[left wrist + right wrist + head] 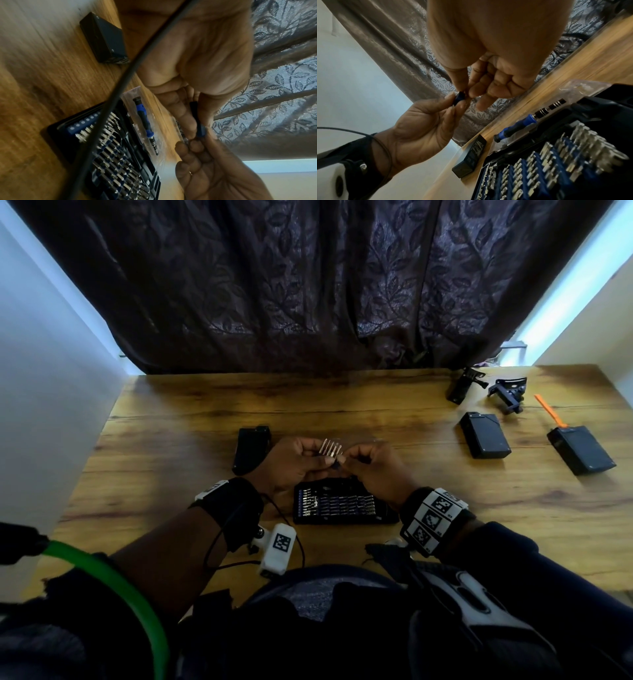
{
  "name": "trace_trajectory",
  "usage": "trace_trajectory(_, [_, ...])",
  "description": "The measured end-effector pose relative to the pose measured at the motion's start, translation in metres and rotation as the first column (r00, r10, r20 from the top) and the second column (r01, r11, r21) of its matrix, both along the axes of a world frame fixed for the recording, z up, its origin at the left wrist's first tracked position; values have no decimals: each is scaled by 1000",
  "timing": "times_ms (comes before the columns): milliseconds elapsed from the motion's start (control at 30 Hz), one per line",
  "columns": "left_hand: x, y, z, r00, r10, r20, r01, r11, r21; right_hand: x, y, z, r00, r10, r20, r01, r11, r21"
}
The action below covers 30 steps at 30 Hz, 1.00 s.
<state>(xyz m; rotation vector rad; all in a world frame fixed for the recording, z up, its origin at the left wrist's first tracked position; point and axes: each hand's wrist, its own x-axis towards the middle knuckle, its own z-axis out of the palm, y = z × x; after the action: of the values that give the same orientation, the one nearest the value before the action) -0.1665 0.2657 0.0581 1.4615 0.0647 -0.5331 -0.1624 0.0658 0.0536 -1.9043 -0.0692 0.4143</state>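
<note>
From head height, facing forward and down over the brown wooden worktop (191, 419). From each wrist, very near, angled outward and upward. Shared by all three: black case of silver screwdriver bits (342, 521), dark leaf-patterned curtain (308, 285).

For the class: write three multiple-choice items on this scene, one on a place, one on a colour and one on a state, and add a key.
1. Where does the blue-handled screwdriver lie? A on a black box; B in the open bit case, in clear plastic; C on the floor.
2. What colour is the thin tool at the right of the table? A green; B white; C orange.
3. What is the left hand doing? A pinching the bit strip; B lying flat; C hanging idle.
Key: 1 B, it lies beside the bit rows; 2 C, orange against the wood; 3 A, its fingers close on the strip.
</note>
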Motion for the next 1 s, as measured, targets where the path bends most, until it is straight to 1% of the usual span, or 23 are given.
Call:
trace_trajectory(167, [-5,-1,-2,1000,-26,-14,26,1000,-10,-2,3,-8,998,17,53,-14,998,-58])
trace_trajectory(367, [-11,-4,-4,1000,-14,-16,14,1000,-16,-11,4,-13,995,-9,97,15,997,-70])
trace_trajectory(500, [-13,-5,-4,1000,-3,-23,2,1000,-26,-17,5,-13,990,-47,129,52,998,-34])
trace_trajectory(700, [-14,-10,-7,999,-10,-31,9,1000,-18,-20,4,-12,992,-76,100,80,996,-37])
trace_trajectory(867, [-16,-20,-14,999,-13,-43,14,1000,20,-22,-2,-21,991,-69,111,81,991,-103])
trace_trajectory(1000, [-16,-29,-25,1000,-4,-20,5,999,51,-18,-10,-24,997,-64,46,68,993,-97])
